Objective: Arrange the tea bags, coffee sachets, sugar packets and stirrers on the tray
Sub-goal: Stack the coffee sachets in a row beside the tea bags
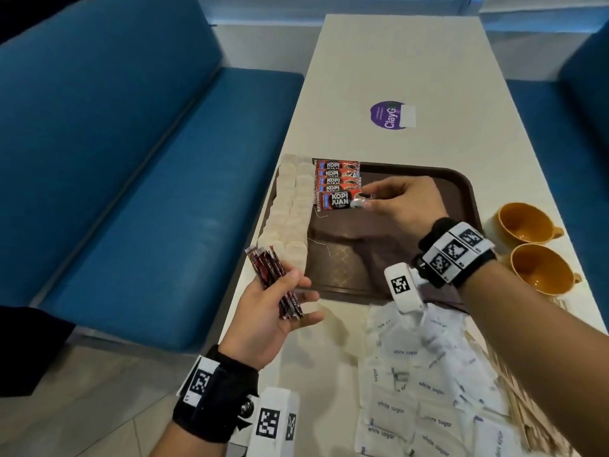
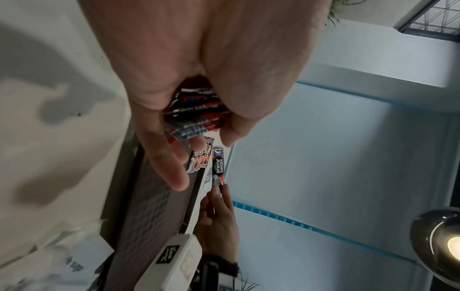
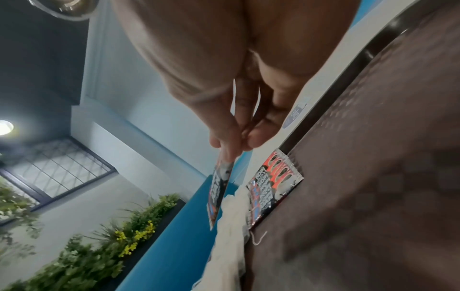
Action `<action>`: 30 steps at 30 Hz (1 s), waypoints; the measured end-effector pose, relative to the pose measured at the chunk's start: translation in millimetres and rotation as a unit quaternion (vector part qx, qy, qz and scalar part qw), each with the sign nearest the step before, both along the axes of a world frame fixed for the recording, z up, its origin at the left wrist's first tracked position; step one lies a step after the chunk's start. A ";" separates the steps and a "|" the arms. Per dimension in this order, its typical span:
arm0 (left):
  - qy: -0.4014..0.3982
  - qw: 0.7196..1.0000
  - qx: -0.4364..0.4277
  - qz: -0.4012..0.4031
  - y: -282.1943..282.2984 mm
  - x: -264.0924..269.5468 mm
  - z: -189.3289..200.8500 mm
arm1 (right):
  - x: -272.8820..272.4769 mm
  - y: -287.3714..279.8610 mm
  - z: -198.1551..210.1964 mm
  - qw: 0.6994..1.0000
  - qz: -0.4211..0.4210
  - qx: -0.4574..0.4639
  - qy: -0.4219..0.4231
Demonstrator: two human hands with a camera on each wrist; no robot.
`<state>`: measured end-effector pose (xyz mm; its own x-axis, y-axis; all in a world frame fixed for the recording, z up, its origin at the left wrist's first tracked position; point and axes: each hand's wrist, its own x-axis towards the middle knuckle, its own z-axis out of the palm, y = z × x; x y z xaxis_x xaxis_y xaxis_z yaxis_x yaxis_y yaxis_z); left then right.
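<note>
A brown tray (image 1: 438, 179) lies on the white table. Two columns of pale tea bags (image 1: 290, 206) line its left side. A row of red coffee sachets (image 1: 337, 176) lies overlapped at the tray's far left. My right hand (image 1: 402, 202) pinches one more coffee sachet (image 1: 339, 202) by its end, just above the near end of that row (image 3: 273, 187); the held sachet (image 3: 220, 193) hangs edge-on in the right wrist view. My left hand (image 1: 280, 305) grips a bundle of coffee sachets (image 1: 276, 282) beside the tray's near-left corner, the bundle (image 2: 196, 118) fanned between thumb and fingers.
White sugar packets (image 1: 415, 390) lie heaped on the table in front of the tray. Wooden stirrers (image 1: 524, 390) lie at the heap's right. Two orange cups (image 1: 527, 245) lie tipped at the table's right edge. A purple sticker (image 1: 390, 114) marks the far table. Blue benches flank it.
</note>
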<state>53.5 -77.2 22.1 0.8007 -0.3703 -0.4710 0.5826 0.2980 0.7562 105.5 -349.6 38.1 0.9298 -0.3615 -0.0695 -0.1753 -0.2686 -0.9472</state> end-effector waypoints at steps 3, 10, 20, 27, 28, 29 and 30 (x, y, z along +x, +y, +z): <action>-0.009 1.000 -0.002 -0.003 2.2 2.5 -1.0 | 23.4 -1.4 -9.3 0.999 0.006 -0.028 0.028; -0.025 1.000 0.011 0.000 7.2 4.6 -5.4 | 42.2 -4.2 -26.0 0.994 -0.004 -0.028 0.103; -0.022 1.000 0.008 0.001 5.6 10.4 -11.6 | 57.6 -8.3 -34.3 0.968 0.064 -0.166 0.175; -0.013 1.000 0.007 0.000 6.7 8.9 -12.3 | 58.9 -3.8 -32.0 0.964 0.068 -0.183 0.183; -0.011 1.000 0.005 0.001 6.9 9.1 -11.6 | 58.4 -3.7 -31.3 0.964 0.070 -0.183 0.182; -0.010 1.000 0.002 0.001 7.3 9.1 -10.8 | 57.5 -3.8 -30.7 0.964 0.072 -0.181 0.181; -0.011 1.000 0.000 -0.001 7.8 9.1 -10.4 | 56.4 -3.6 -29.3 0.965 0.074 -0.178 0.180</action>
